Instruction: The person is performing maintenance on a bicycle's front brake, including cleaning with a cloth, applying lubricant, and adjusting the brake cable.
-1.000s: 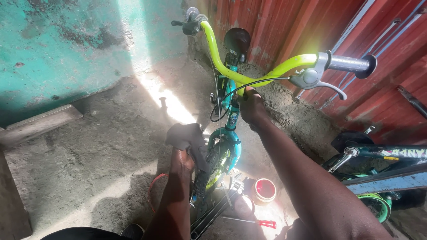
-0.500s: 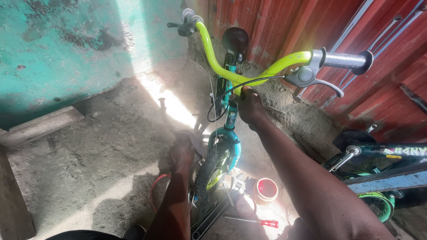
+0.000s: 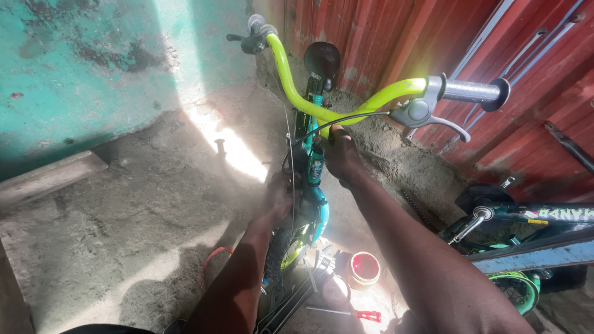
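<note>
A small teal bicycle (image 3: 317, 204) with lime-yellow handlebars (image 3: 297, 93) stands in front of me. My right hand (image 3: 339, 154) grips the frame just below the handlebar stem. My left hand (image 3: 279, 196) rests against the left side of the frame near the front wheel (image 3: 291, 247), close to the brake cable (image 3: 291, 161). Whether its fingers pinch anything I cannot tell. A grey grip (image 3: 473, 91) and brake lever (image 3: 433, 120) sit at the right end of the bar.
A red-lidded round tin (image 3: 364, 269) and a red-handled screwdriver (image 3: 352, 314) lie on the dirt floor by the wheel. A second bicycle (image 3: 526, 229) leans at right against a red corrugated wall (image 3: 495, 43). A teal wall (image 3: 93, 68) and concrete step (image 3: 49, 179) stand at left.
My left hand has risen from lower beside the wheel up to the frame near the cable. The right hand stays on the stem area.
</note>
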